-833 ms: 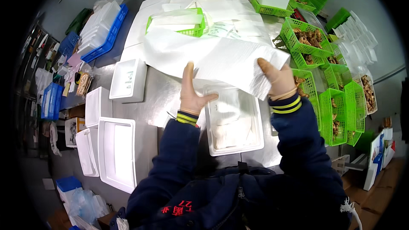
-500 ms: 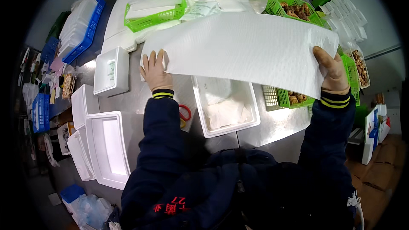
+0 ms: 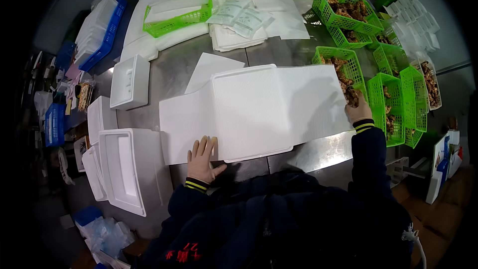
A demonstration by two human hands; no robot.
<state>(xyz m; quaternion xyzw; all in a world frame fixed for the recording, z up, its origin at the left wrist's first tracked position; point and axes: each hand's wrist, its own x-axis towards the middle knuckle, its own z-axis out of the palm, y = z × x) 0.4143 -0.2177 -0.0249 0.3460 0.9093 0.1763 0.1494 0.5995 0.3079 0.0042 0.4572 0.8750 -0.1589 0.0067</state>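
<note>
A white padded sheet (image 3: 313,89) lies across the white foam box (image 3: 284,149), sagging into its middle and spreading past both sides. My left hand (image 3: 201,162), gloved, has its fingers spread over the sheet's near edge, left of the box. At the sheet's right end, my right hand (image 3: 358,112) reaches into the near end of a green basket (image 3: 323,52). Its fingers are closed about a brown, knobbly mushroom (image 3: 352,98), and the fingertips are partly hidden. More mushrooms lie in that basket.
Several green baskets (image 3: 383,84) of mushrooms crowd the right side. Empty foam boxes (image 3: 129,77) stand at left, one large (image 3: 134,169). A flat white piece (image 3: 214,69) lies behind the sheet. Farther back are white sheets, printed packets (image 3: 241,17) and a green basket (image 3: 179,20).
The sheet was held up in both hands; now it lies over the foam box. My left hand has come nearer and let go. My right hand has moved to the mushroom basket.
</note>
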